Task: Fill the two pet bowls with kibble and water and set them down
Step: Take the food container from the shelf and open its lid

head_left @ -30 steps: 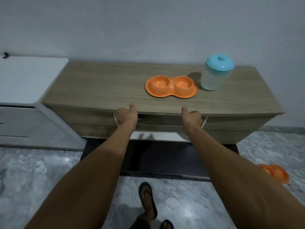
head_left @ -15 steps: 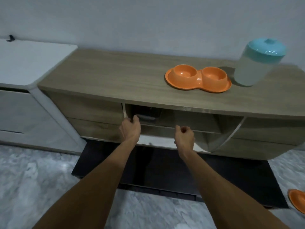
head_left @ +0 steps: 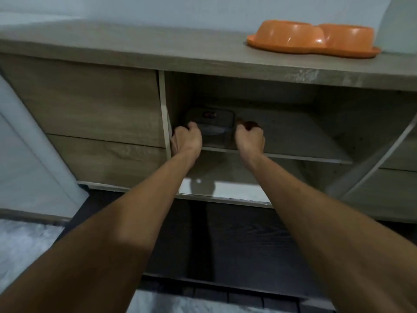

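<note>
An orange double pet bowl (head_left: pixel 313 39) stands on top of the wooden cabinet (head_left: pixel 135 48), at the upper right. Below it the cabinet's middle compartment is open. On its shelf (head_left: pixel 293 141) sits a clear lidded container (head_left: pixel 211 126), dim in the shadow. My left hand (head_left: pixel 187 140) grips the container's left side and my right hand (head_left: pixel 249 137) grips its right side. Both hands have their fingers curled around it. What the container holds cannot be made out.
A pale jug (head_left: pixel 397 26) shows partly at the top right edge beside the bowl. The fold-down door (head_left: pixel 225 190) of the compartment hangs open below my wrists. A white unit (head_left: pixel 29 154) stands to the left, on a marble floor (head_left: pixel 20 247).
The camera has dropped low and close to the cabinet. Both hands moved from the door's edge into the open compartment and took hold of the clear container.
</note>
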Tool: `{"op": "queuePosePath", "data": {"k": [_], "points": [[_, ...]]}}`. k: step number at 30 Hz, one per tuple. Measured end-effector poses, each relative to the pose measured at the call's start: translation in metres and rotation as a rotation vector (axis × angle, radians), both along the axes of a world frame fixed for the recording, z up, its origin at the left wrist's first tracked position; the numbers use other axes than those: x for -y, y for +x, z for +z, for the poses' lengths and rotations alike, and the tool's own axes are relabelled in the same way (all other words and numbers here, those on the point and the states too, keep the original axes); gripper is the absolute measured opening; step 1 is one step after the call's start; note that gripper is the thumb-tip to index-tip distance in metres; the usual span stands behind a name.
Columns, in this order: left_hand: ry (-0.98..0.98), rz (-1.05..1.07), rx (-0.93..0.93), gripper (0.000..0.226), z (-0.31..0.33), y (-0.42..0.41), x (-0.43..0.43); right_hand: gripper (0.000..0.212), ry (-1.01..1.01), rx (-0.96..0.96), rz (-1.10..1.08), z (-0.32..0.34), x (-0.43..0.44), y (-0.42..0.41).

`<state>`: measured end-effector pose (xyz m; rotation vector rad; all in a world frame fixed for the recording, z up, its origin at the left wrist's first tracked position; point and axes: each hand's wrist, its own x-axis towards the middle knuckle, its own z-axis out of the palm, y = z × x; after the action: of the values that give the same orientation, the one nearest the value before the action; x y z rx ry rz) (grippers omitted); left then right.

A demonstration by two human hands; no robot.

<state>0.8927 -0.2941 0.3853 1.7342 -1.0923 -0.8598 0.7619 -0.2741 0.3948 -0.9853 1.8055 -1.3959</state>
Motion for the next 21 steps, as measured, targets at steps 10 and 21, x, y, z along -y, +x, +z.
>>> {"op": "queuePosePath", "data": {"k": [10,21], "points": [[0.058,0.023,-0.169,0.044,0.079,0.007,-0.033,0.042,0.142,0.118,0.048,0.07,-0.027,0.017],[0.215,0.122,-0.207,0.038,0.065,-0.003,-0.136,0.02,0.269,0.19,-0.004,0.052,-0.119,0.019]]}}
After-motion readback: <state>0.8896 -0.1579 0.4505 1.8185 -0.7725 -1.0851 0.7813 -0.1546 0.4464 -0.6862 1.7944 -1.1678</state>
